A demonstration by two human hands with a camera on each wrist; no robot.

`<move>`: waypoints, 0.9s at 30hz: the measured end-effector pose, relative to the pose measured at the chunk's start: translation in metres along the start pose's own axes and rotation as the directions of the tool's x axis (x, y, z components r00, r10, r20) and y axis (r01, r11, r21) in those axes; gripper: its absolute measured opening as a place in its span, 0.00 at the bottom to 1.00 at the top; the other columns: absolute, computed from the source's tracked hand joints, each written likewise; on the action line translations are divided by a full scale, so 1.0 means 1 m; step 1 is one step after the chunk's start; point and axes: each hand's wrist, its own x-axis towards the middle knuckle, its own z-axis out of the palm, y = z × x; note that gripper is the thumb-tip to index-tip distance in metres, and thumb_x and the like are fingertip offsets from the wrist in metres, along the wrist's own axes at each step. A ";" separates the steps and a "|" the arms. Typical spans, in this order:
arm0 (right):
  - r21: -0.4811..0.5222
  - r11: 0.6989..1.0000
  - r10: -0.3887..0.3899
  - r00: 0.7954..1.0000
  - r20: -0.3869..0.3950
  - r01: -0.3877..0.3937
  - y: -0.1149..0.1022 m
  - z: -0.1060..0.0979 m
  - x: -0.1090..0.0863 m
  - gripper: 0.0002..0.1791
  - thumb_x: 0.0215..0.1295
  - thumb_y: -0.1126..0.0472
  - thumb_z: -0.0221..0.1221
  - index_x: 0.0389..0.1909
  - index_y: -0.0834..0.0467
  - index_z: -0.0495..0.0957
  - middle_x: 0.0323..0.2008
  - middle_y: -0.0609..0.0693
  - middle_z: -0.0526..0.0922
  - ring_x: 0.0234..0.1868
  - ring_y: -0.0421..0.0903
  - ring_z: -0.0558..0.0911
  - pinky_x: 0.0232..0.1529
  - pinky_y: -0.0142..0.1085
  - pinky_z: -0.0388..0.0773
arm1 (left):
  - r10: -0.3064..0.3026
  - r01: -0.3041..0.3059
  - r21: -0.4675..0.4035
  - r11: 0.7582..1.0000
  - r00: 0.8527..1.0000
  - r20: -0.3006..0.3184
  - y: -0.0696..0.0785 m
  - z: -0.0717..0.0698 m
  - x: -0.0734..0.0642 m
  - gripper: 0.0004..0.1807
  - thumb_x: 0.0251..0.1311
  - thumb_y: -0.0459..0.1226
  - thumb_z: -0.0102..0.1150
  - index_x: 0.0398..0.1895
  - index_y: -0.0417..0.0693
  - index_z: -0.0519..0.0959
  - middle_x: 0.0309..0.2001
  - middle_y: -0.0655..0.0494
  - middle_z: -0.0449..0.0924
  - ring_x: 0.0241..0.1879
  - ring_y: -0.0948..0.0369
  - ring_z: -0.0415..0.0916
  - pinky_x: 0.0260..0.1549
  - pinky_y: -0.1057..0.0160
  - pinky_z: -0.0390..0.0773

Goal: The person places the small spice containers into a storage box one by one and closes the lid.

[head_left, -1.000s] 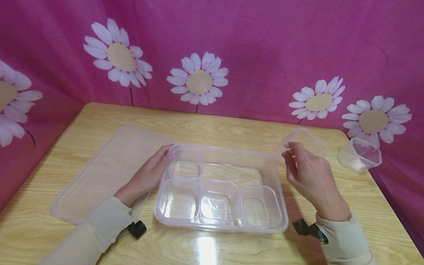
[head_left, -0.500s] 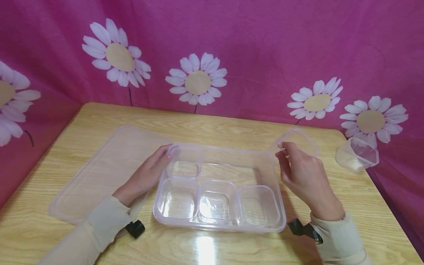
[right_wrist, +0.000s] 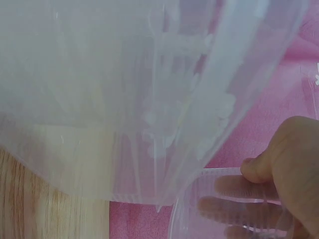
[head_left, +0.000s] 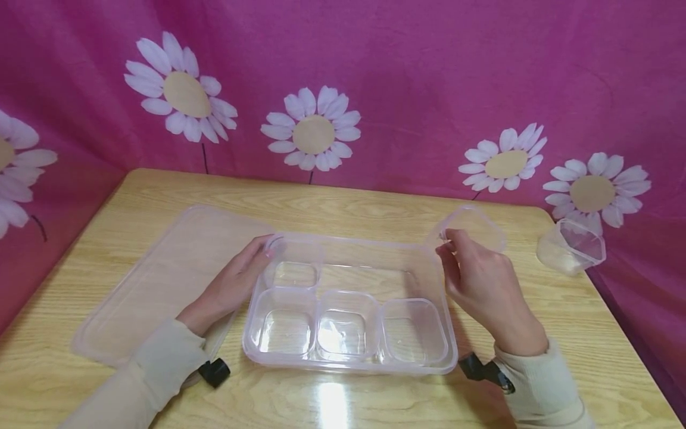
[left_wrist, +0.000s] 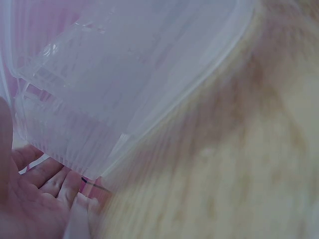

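A large clear rectangular plastic box (head_left: 348, 365) stands on the table, with several small square containers (head_left: 351, 298) along its front and left side. At its back left corner my left hand (head_left: 230, 289) grips the rim; in the left wrist view, fingers (left_wrist: 47, 179) lie under that corner. Just right of the box, my right hand (head_left: 485, 280) pinches another small clear container (head_left: 474, 220) by its rim. Seen from the right wrist, the thumb (right_wrist: 259, 169) is at the rim and the fingers show through the clear wall, close beside the box corner.
A flat translucent lid (head_left: 155, 286) lies left of the box, partly under my left forearm. One more small container (head_left: 568, 250) is near the right table edge. Behind the table (head_left: 348, 202) hangs a pink cloth (head_left: 407, 119) with daisies.
My right hand has moved slightly left with the small container, closer to the box. The left hand keeps its grip on the box corner. The head view has shifted a little.
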 end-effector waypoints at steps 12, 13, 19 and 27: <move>-0.001 1.000 -0.005 1.000 0.007 0.005 -0.007 -0.002 0.001 0.15 0.58 0.73 0.67 0.44 0.64 0.75 0.26 0.56 0.86 0.19 0.47 0.80 0.18 0.45 0.82 | -0.003 0.003 0.014 1.000 1.000 -0.001 -0.001 -0.001 0.001 0.29 0.82 0.55 0.35 0.79 0.56 0.61 0.80 0.50 0.60 0.82 0.48 0.53 0.82 0.40 0.50; 0.002 1.000 -0.009 1.000 0.005 0.009 -0.008 -0.002 0.001 0.15 0.58 0.73 0.67 0.44 0.64 0.74 0.26 0.56 0.86 0.19 0.47 0.80 0.19 0.46 0.82 | -0.004 0.004 0.018 1.000 1.000 -0.001 -0.001 -0.001 0.001 0.29 0.82 0.55 0.35 0.79 0.56 0.61 0.81 0.50 0.60 0.83 0.48 0.52 0.83 0.40 0.50; 0.006 0.999 -0.052 0.999 0.007 0.052 -0.016 -0.003 0.004 0.16 0.56 0.74 0.68 0.44 0.64 0.75 0.24 0.54 0.84 0.19 0.44 0.79 0.19 0.43 0.83 | -0.031 0.031 0.036 0.999 1.000 -0.004 0.000 -0.002 0.001 0.30 0.82 0.57 0.34 0.79 0.57 0.61 0.82 0.51 0.58 0.84 0.49 0.48 0.83 0.39 0.47; 0.007 0.996 -0.092 0.996 0.015 0.091 -0.021 -0.004 0.005 0.15 0.56 0.72 0.69 0.43 0.63 0.76 0.20 0.50 0.79 0.16 0.38 0.72 0.16 0.38 0.78 | -0.004 0.004 0.005 1.000 1.000 0.005 -0.003 -0.001 0.001 0.29 0.82 0.55 0.34 0.78 0.57 0.61 0.81 0.50 0.59 0.83 0.48 0.51 0.83 0.39 0.48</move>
